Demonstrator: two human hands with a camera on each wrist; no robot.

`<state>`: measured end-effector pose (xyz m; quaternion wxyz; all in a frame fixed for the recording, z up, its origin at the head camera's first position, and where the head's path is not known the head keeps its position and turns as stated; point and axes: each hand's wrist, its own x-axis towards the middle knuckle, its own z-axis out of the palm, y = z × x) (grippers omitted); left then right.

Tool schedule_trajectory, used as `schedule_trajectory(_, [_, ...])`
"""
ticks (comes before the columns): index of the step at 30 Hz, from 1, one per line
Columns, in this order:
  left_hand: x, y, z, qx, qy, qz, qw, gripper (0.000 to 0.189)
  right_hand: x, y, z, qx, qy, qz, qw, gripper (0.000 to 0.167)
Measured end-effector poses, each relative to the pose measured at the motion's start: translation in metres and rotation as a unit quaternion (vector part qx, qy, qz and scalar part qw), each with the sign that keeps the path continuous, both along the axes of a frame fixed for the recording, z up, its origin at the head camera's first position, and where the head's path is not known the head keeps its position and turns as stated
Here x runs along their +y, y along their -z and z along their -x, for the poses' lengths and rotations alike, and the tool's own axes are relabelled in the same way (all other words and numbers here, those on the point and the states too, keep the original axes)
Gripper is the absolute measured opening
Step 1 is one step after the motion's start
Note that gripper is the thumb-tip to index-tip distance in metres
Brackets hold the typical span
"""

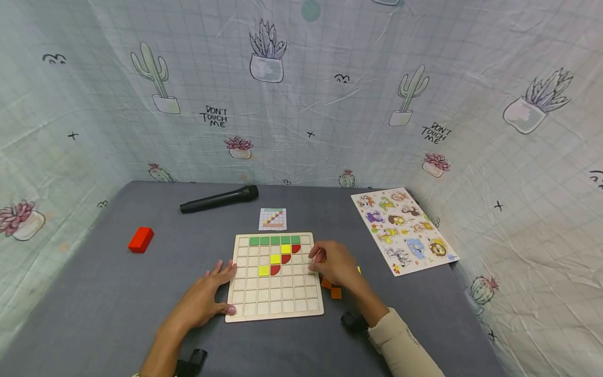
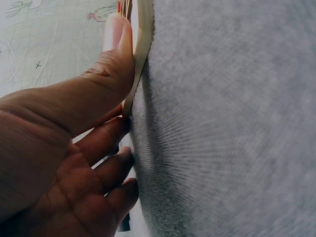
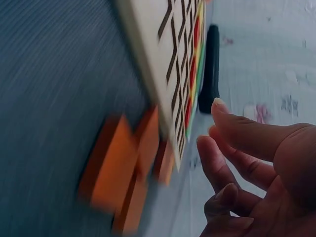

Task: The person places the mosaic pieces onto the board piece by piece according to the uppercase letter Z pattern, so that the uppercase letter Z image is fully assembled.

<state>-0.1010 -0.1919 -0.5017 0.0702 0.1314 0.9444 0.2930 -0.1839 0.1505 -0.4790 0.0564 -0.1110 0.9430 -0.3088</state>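
Observation:
A wooden grid board [image 1: 278,296] lies in the middle of the table. It holds a row of green squares [image 1: 275,240] and a diagonal of yellow squares [image 1: 275,259] beside red quarter-round pieces [image 1: 275,269]. My left hand [image 1: 202,298] rests at the board's left edge, thumb [image 2: 116,37] on the near corner, fingers loosely extended. Over the right edge is my right hand [image 1: 336,262]; the right wrist view shows its thumb and fingertips apart with nothing between them. Orange blocks [image 3: 111,163] lie beside the board below that hand, partly covered in the head view.
Behind the board lies a small pattern card [image 1: 272,220], with a black microphone [image 1: 219,200] farther left. A red block [image 1: 141,240] sits at the left. An animal picture board [image 1: 405,267] lies at the right. A yellow piece [image 1: 359,269] peeks out past the right wrist.

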Motion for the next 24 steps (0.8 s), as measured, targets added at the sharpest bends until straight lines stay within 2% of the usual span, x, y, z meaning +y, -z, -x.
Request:
schedule_trajectory(4, [0.0,0.0,0.0,-0.005,-0.002,0.002,1.0,0.108,0.027,-0.002,-0.003,0.005,0.023,-0.023,0.9995,0.019])
schedule_trajectory(12, [0.001,0.0,-0.001,-0.009,-0.003,0.009,0.9999,0.109,0.067,0.002,-0.013,-0.023,0.051,-0.058,0.9968,0.022])
schedule_trajectory(15, [0.001,0.0,-0.001,-0.009,-0.006,0.009,0.9999,0.109,0.075,0.006,-0.017,-0.025,0.054,-0.079,0.9951,0.024])
schedule_trajectory(24, [0.0,0.0,-0.001,-0.005,-0.004,0.009,0.9999,0.109,0.078,0.014,-0.026,0.01,0.038,-0.112,0.9929,0.026])
